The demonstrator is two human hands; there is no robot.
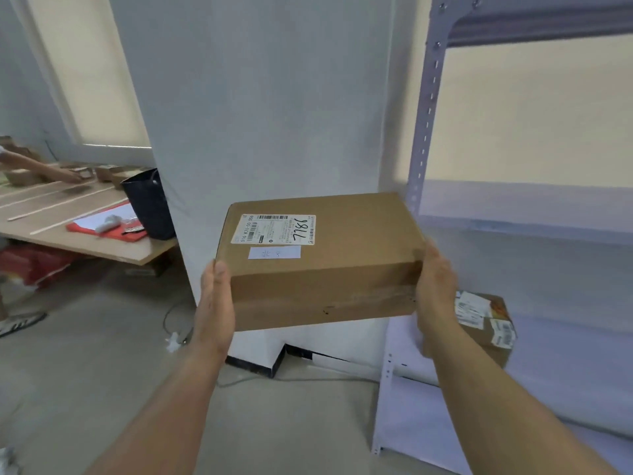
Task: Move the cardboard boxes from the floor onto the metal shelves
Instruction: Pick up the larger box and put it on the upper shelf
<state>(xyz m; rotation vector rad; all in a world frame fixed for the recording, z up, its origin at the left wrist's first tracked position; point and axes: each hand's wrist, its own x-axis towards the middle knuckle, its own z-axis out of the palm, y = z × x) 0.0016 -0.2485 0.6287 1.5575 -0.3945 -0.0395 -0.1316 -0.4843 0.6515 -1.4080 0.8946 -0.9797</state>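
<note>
I hold a brown cardboard box point(342, 265) in mid-air at chest height, with a white shipping label and a small white slip on its top. My left hand point(215, 303) presses flat against its left end and my right hand point(436, 289) against its right end. The box hangs just left of the grey metal shelf unit point(419, 159), near its front left post. A smaller cardboard box point(489, 323) with several labels rests on a lower shelf board, partly hidden behind my right wrist.
A white wall column stands straight ahead behind the box. At left is a wooden table point(85, 245) with a dark bag point(149, 204), red folder and papers, where another person's arm point(41, 169) reaches. A cable point(171, 320) lies on the grey floor.
</note>
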